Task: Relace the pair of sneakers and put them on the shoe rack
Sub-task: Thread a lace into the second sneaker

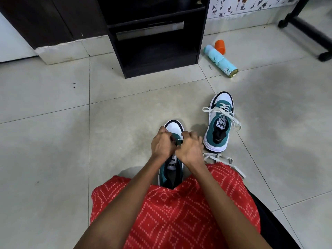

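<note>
Tiled floor [53, 123]: black shoe rack [154, 42], bottle [221, 60] lying, second sneaker [220, 123]. Left hand [162, 142], right hand [190, 148]: fingers curled, pinching lace [178, 141] on near sneaker [175, 127].

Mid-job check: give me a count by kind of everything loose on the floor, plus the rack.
Teal-and-white sneakers: 2 (near sneaker, far sneaker)
White laces: 2 (threaded lace on the far sneaker, trailing lace on the tiles)
Light blue cylindrical bottle: 1
Orange plastic cup: 1
Black wooden shoe rack: 1
Total: 7
</note>
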